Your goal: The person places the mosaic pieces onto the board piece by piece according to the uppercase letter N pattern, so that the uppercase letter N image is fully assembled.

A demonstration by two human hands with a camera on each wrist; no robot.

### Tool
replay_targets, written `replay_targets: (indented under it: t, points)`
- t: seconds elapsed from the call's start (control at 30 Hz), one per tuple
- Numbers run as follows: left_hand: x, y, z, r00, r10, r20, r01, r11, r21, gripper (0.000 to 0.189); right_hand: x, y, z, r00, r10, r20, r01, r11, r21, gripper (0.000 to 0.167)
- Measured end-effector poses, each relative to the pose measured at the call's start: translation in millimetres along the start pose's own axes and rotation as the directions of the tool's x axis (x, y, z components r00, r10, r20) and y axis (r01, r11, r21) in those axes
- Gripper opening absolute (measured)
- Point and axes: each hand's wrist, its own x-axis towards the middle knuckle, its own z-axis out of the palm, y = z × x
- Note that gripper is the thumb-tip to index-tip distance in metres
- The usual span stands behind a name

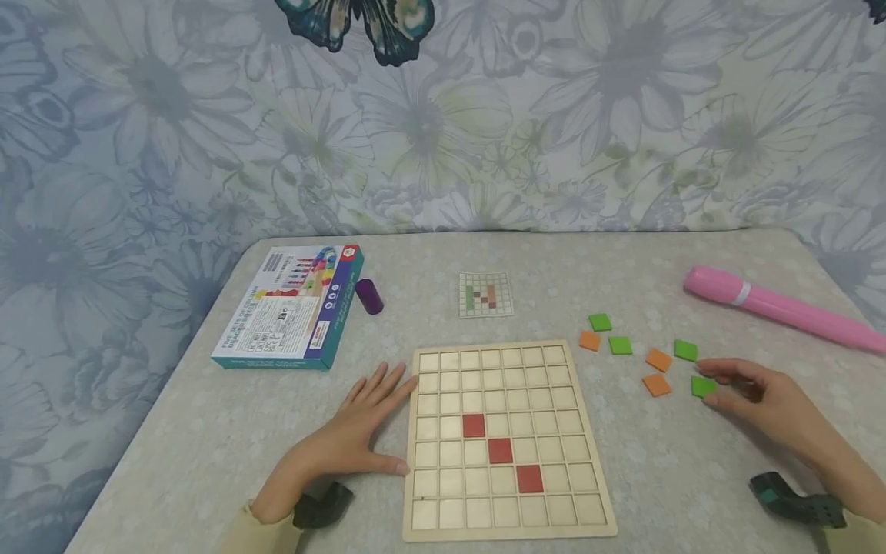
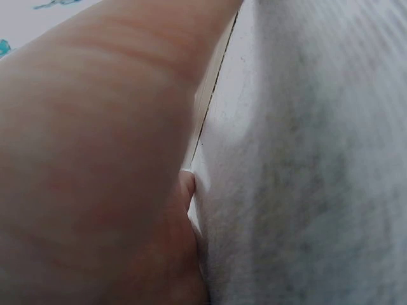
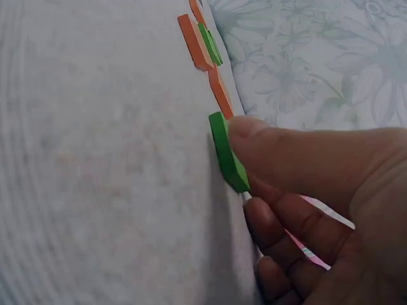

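Observation:
The wooden grid board (image 1: 511, 537) lies flat on the table with three red tiles (image 1: 500, 451) set diagonally in its cells. My left hand (image 1: 346, 435) rests on the table at the board's left side, fingers spread, with thumb and index finger touching its edge. To the right of the board, my right hand (image 1: 768, 400) pinches a green tile (image 1: 702, 386) between thumb and fingers, low over the table. The right wrist view has the thumb against this green tile (image 3: 226, 152). Around it lie loose green tiles (image 1: 685, 350) and orange tiles (image 1: 657, 385).
A small pattern card (image 1: 486, 295) lies behind the board. A game box (image 1: 284, 308) and a purple cylinder (image 1: 370, 297) are at the back left. A long pink object (image 1: 782, 304) lies at the back right. A flower-patterned cloth (image 1: 429, 138) covers the wall behind the table.

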Motion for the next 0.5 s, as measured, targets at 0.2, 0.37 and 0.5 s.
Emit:
replay_targets:
  t: [0.2,0.37,0.5]
  points:
    - [-0.9,-0.5,1.5,1.000,0.003,0.000,-0.003,1.000,-0.009,0.108,-0.1,1.3,1.3,0.999,-0.049,-0.017,0.048,0.997,-0.060,0.044]
    - [-0.6,-0.5,1.1,1.000,0.009,-0.006,-0.009,1.000,-0.006,0.108,1.3,3.2,3.5,0.995,-0.084,-0.052,0.079,0.993,-0.087,0.043]
    - [-0.7,-0.1,0.0,1.000,0.011,-0.006,-0.011,1.000,-0.005,0.109,2.3,1.6,5.5,0.993,-0.098,-0.066,0.094,0.993,-0.070,0.042]
